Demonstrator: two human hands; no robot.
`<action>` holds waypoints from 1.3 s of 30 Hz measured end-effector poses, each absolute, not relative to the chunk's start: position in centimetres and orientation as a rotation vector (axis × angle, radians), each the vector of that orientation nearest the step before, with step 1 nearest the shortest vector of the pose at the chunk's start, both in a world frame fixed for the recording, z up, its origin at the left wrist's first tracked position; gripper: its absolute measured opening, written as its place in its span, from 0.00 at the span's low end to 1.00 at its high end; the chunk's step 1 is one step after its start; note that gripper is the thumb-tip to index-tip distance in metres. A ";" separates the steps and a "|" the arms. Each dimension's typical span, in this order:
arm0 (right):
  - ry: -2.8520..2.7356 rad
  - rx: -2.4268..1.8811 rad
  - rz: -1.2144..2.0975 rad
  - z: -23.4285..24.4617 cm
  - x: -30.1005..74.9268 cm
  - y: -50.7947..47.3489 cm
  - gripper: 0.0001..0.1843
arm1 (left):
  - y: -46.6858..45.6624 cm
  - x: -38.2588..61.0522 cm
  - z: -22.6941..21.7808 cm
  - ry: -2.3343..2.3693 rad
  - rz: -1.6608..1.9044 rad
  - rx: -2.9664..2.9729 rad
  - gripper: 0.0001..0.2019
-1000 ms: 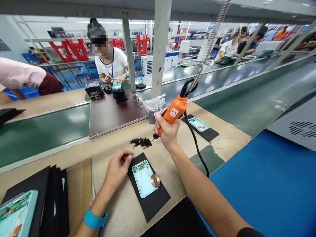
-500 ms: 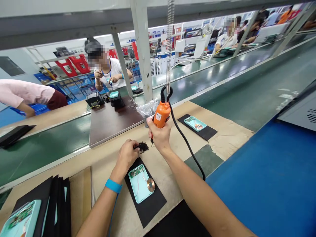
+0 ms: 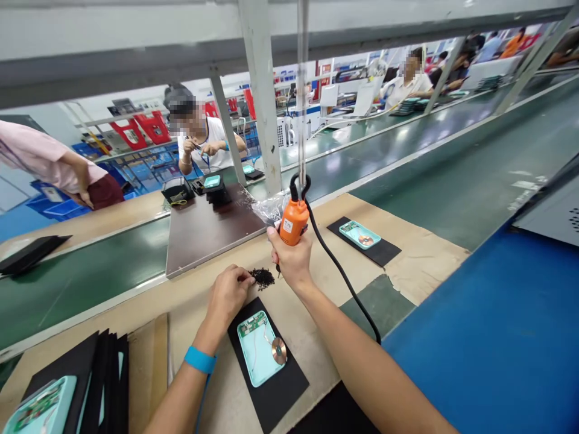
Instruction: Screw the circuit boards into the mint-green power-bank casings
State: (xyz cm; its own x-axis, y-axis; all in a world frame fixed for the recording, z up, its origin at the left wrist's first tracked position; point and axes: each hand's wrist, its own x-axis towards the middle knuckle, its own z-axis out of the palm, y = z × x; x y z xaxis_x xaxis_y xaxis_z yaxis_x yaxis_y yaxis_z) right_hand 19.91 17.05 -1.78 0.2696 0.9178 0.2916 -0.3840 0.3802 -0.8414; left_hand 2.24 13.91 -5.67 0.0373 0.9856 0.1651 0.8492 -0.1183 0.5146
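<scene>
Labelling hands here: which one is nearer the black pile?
Left: the left hand is at the black pile, on its left; the right hand, holding the orange tool, is to the pile's right.

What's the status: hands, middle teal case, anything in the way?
Right hand gripping orange tool; left hand at edge of black parts pile. Middle teal case open on black sheet. Cord right of case, not across it.

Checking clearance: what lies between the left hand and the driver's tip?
In the head view, a pile of tiny black parts lies between the left hand and the tip of the driver held in the right hand.
</scene>
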 end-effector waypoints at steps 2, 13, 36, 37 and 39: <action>-0.859 -0.699 0.980 -1.7 19.9 17.0 0.23 | 12.9 1.9 -5.5 1.837 0.759 2.061 0.07; -0.789 -0.540 1.053 -1.4 19.2 16.2 0.29 | 6.4 -0.7 -8.4 1.701 0.978 1.822 0.19; -0.823 -0.481 1.299 1.3 13.9 12.9 0.24 | 5.9 -0.8 -8.2 1.543 1.071 1.688 0.11; -0.821 -0.485 1.289 1.4 14.0 12.9 0.24 | 5.9 -0.7 -8.1 1.541 1.067 1.683 0.11; -0.809 -0.490 1.273 1.5 14.2 12.9 0.25 | 5.8 -0.6 -7.9 1.538 1.068 1.676 0.12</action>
State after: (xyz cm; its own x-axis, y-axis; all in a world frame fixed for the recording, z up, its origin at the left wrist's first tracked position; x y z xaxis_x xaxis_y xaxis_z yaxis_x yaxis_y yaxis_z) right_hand 14.21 12.91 1.50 0.0823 0.9626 0.2582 -0.6423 0.2493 -0.7248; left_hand -0.57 5.83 -7.91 -0.0043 0.9882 0.1531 0.4883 -0.1315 0.8627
